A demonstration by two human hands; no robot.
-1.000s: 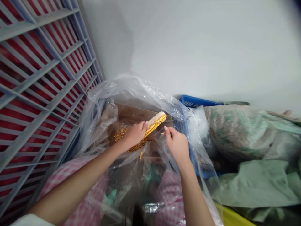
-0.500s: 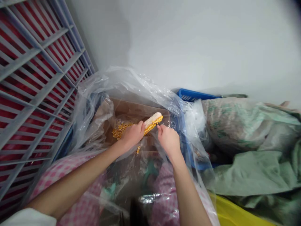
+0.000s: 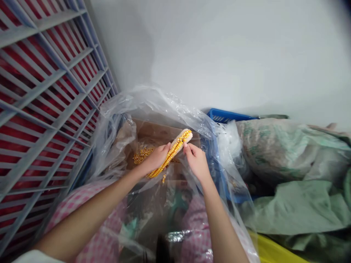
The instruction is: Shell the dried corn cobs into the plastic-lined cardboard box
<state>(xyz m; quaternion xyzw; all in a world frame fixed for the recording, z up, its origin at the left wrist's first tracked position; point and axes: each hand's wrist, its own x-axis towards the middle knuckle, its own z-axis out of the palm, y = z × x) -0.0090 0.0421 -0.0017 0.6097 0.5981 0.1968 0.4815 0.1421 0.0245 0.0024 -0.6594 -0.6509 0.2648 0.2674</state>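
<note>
A partly stripped corn cob (image 3: pixel 175 148) slants up to the right, with yellow kernels along its middle and pale bare patches near the tip. My left hand (image 3: pixel 158 157) is wrapped round its lower part. At the upper right side of the cob, my right hand (image 3: pixel 195 157) has its fingers curled in, thumb and forefinger pinched against the edge of the kernels. Loose corn kernels (image 3: pixel 142 156) lie heaped behind my left hand, inside a clear plastic bag (image 3: pixel 109 109) spread open below. A few more kernels (image 3: pixel 163 178) sit under the cob.
Brown cardboard (image 3: pixel 153 129) shows inside the bag. A grey slatted plastic crate (image 3: pixel 57 73) stands at the left, with red behind its slats. On the right are a blue basket (image 3: pixel 227 116), a full woven sack (image 3: pixel 276 146) and green cloth (image 3: pixel 298 206). A white wall rises behind.
The cob has turned in my left hand, so rows of kernels now face up where bare cob showed before. My right thumb has come in against it. The view has shifted slightly.
</note>
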